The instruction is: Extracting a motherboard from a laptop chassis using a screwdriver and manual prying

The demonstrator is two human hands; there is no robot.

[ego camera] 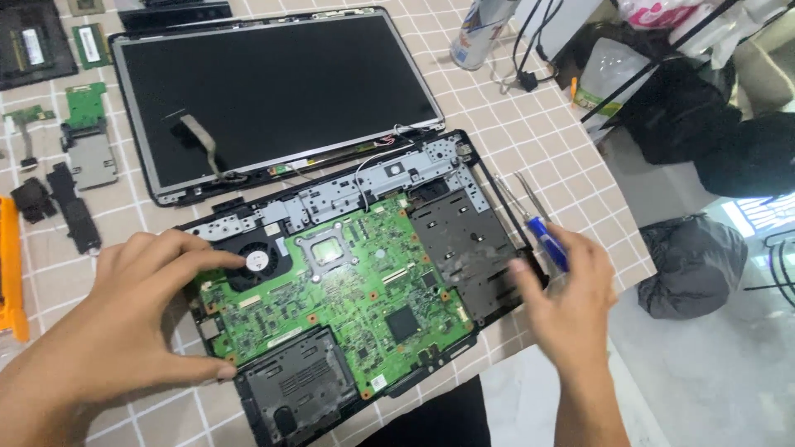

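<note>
The left hand (137,319) lay spread over the near left corner of the opened laptop base (464,236), its thumb on the near edge and a fingertip touching the round cooling fan (257,263) beside the green motherboard (331,294). At the base's right edge, the right hand (567,302) was curled around a blue-handled screwdriver (546,242). Farther off lay the detached screen panel (273,91).

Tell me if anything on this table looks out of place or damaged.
The laptop base lies opened, its green circuit board and fan bare. The screen panel lies flat behind it, joined only by loose wires. Removed parts are scattered on the left. Nothing looks spilled.
</note>
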